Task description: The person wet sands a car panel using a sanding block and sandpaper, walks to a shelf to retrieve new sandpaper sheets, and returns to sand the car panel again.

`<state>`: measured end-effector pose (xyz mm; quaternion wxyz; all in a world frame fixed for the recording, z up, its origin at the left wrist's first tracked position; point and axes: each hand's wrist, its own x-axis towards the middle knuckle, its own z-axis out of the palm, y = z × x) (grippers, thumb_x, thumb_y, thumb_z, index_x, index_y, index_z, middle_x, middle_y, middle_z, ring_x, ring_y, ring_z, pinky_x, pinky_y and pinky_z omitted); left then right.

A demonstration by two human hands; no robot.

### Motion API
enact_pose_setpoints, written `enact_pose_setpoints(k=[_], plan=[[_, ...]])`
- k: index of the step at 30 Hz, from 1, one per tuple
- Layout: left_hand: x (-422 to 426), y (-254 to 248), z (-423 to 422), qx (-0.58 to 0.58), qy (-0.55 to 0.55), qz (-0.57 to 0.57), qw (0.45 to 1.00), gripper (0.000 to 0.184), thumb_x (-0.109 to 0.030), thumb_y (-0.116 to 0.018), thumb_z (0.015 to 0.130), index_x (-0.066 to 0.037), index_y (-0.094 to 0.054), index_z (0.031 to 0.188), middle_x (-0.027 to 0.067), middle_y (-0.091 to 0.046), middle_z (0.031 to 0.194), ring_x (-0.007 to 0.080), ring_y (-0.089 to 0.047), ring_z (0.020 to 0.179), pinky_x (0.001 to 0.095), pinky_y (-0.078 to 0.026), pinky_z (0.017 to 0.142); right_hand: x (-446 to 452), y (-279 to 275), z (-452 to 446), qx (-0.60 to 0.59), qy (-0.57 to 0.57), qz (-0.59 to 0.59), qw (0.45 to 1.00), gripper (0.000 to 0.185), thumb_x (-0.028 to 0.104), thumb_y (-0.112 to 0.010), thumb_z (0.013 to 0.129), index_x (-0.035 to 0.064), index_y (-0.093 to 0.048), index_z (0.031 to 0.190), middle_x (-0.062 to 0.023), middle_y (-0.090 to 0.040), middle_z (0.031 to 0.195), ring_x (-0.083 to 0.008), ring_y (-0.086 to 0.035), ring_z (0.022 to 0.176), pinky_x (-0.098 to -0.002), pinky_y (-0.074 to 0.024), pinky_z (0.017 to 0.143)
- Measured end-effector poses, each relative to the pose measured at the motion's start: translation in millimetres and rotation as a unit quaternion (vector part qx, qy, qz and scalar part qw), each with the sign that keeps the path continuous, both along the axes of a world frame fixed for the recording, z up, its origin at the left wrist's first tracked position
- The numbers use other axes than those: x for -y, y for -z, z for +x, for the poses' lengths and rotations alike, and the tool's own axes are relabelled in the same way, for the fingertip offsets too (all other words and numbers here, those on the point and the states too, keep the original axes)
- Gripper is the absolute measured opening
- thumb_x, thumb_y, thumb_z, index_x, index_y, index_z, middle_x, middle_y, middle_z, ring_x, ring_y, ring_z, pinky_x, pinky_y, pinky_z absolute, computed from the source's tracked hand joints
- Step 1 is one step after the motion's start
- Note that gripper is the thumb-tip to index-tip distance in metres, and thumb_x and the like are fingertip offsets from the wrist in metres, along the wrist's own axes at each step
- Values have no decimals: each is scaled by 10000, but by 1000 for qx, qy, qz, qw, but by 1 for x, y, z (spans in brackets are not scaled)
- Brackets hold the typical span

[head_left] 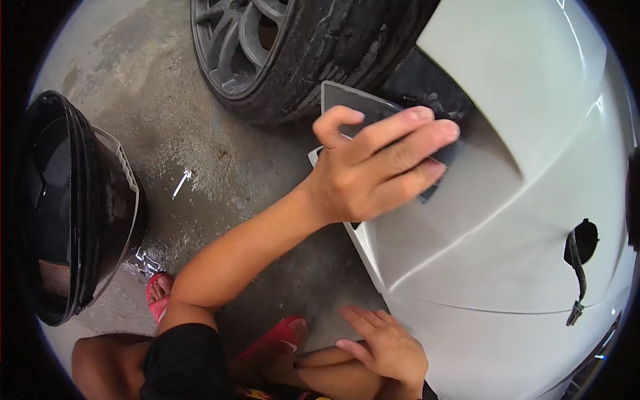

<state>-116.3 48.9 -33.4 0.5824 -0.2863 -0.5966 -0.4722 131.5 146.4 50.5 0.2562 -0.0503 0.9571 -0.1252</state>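
Note:
My left hand (pixel 380 163) reaches over the corner of a white car bumper (pixel 460 267), back of the hand up. Its fingers stretch over a thin, dark see-through sheet (pixel 350 99), with one finger curled apart at the upper left. The sheet sticks out on both sides of the hand, and my thumb is hidden. It cannot be seen whether the sheet touches the bumper. Lower down, my right hand (pixel 387 347) is by my knee, fingers extended and apart, holding nothing.
A tyre with a grey rim (pixel 233 47) stands above the bumper. At the left is a black bucket (pixel 110 207) with a handle. A connector (pixel 575 313) hangs on a cable from a bumper hole. Wet concrete floor (pixel 173 133) lies between.

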Motion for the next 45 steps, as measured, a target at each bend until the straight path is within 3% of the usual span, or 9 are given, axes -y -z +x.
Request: enact_pose_setpoints(k=[9,13,16,21,25,29,34,38,45], plan=[[-1,2,0,9,-2,18,1000,108,-185,-642,950,-174,-624,1055,86,-747,1237,233,-667,1170,425,-276,1016,0,-1,1,3,4,-27,1000,528,384,-692,958,44,-605,1352,-160,-673,1276,-373,-647,1036,-435,-528,925],[-5,23,14,36,-19,8,999,58,-199,-668,962,-219,-618,941,16,-753,1238,152,-653,1196,409,-256,1011,-2,6,-3,-10,-15,6,1000,532,379,-686,962,39,-595,1361,-172,-671,1279,-389,-644,1056,-437,-522,942],[3,-6,0,17,1,14,1000,66,-198,-680,932,-203,-618,956,20,-753,1236,167,-651,1205,415,-252,1017,-2,8,9,-3,-5,1,1000,529,378,-681,966,35,-594,1360,-176,-671,1280,-394,-641,1064,-436,-517,955],[-7,35,20,55,-18,-12,998,80,-175,-689,920,-197,-624,961,22,-754,1229,177,-662,1179,424,-259,1009,2,2,-5,11,-14,-1,1000,517,373,-680,968,28,-607,1346,-181,-675,1272,-393,-641,1072,-434,-515,960],[2,-5,-4,-4,-6,8,1000,160,-191,-637,927,-182,-623,1086,80,-744,1241,217,-650,1179,422,-276,998,0,5,11,15,-5,0,1000,526,385,-671,974,34,-600,1359,-181,-672,1278,-388,-640,1090,-435,-512,974],[-6,46,22,35,-2,-20,999,104,-185,-645,940,-187,-630,1043,60,-773,1149,206,-662,1168,438,-265,1043,-1,3,-3,2,-14,-15,1000,538,399,-671,972,40,-598,1365,-166,-675,1277,-378,-642,1087,-434,-514,968],[-3,0,-2,-22,10,10,1000,140,-213,-649,945,-193,-623,1081,38,-764,1198,201,-668,1158,447,-263,1043,5,0,-3,8,-5,10,1000,539,408,-665,976,43,-596,1367,-160,-676,1276,-374,-643,1070,-434,-520,956],[-2,39,14,9,8,-25,1000,136,-245,-682,932,-212,-611,1043,26,-763,1205,181,-658,1181,447,-246,1065,-1,9,-2,5,-10,-15,1000,545,407,-672,970,37,-595,1363,-161,-679,1266,-372,-643,1030,-433,-520,942],[3,22,5,-12,3,-24,1000,162,-221,-688,916,-210,-620,1064,18,-756,1227,173,-655,1184,435,-237,1069,-4,5,-5,12,-1,-24,1000,537,402,-670,972,36,-597,1358,-155,-685,1259,-362,-645,1024,-432,-522,949]])
